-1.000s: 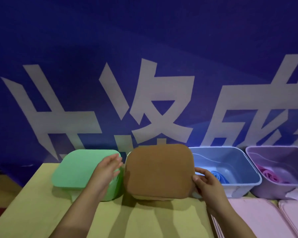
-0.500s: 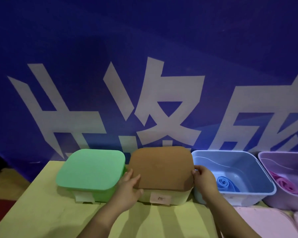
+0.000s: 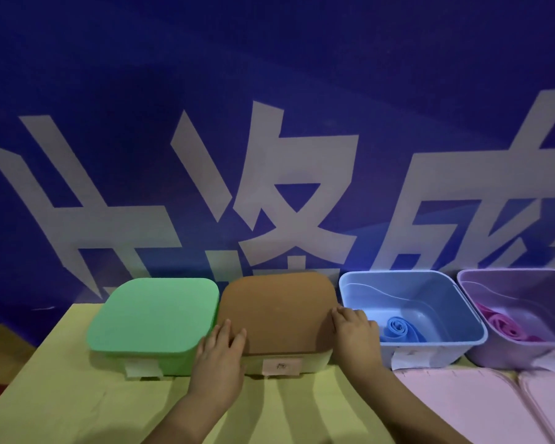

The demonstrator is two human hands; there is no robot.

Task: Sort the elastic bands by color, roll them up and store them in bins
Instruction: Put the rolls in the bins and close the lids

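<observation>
Now | left hand [image 3: 220, 357], right hand [image 3: 354, 331] flat-fingered, pressing brown lid [image 3: 279, 310] edges

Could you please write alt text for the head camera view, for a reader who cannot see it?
Two hands, left hand and right hand, press a brown lid onto a bin, between a green-lidded bin and an open blue bin holding a rolled blue band. A purple bin holds pink bands.
</observation>
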